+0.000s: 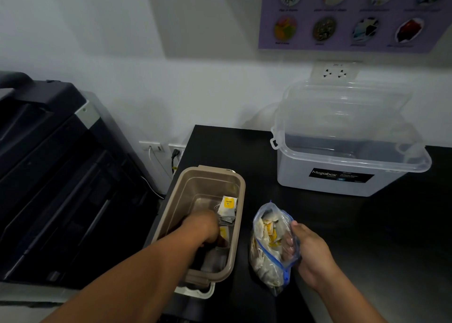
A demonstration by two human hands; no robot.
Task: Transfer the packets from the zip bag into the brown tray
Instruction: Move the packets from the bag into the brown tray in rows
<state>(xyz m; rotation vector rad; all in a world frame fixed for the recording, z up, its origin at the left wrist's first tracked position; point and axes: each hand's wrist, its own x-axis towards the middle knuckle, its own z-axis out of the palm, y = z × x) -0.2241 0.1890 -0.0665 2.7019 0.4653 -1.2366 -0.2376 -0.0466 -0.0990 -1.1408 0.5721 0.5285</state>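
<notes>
Gripping 1 zip bag [265, 261], right hand [314, 255], left hand [203, 227] in 1 brown tray [241, 193], fingers hidden

The surface [367, 224] is a black, matte counter whose far edge meets a white wall. Three things lie directly on it. The brown tray [210, 184], a deep oblong tub with rounded corners, sits along the surface's left edge with its long side running away from the viewer. Just right of the tray, with a narrow strip of bare black between them, lies the zip bag [266, 261], clear with a blue seal, bulging and resting on its side beside the tray's near half. Beyond the tray and to its right, well apart from it and close to the wall, stands a clear plastic storage box [305, 180] with a dark label facing the tray's side.
</notes>
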